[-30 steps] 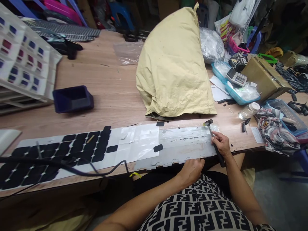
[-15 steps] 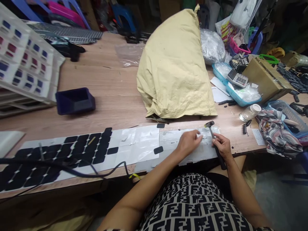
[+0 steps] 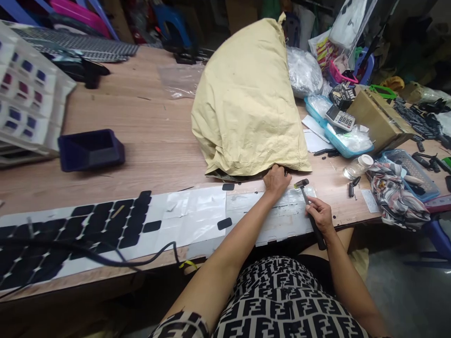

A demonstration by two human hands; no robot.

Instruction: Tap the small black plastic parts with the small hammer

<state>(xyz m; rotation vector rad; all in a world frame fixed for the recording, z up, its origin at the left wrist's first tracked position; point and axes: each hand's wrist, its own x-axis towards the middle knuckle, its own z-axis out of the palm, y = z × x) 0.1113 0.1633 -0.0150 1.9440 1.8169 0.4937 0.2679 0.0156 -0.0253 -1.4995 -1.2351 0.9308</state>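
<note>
My right hand (image 3: pixel 320 215) is closed around the handle of a small hammer (image 3: pixel 313 223), its head raised over the right end of a grey-white work strip (image 3: pixel 243 206). My left hand (image 3: pixel 276 180) is at the lower edge of a large yellow sack (image 3: pixel 250 103), by its dark mouth. Its fingers look curled, but their tips are hidden at the sack's edge, and what they hold I cannot make out. Beside the strip, a white sheet (image 3: pixel 197 206) carries rows of black rounded pieces (image 3: pixel 130 220). Two loose black pieces (image 3: pixel 224 223) lie at the sheet's right end.
On the left stand a dark purple bin (image 3: pixel 91 157) and a white rack (image 3: pixel 31 94). A black cable (image 3: pixel 141 263) crosses the front edge. To the right are a clear jar (image 3: pixel 355 169), blue baskets (image 3: pixel 348 145) with a calculator (image 3: pixel 340 117), a cardboard box (image 3: pixel 377 117) and patterned cloth (image 3: pixel 394 195).
My left hand has moved up and away from above the strip to the sack's lower edge. My right hand still holds the hammer in nearly the same place. The view has shifted slightly right.
</note>
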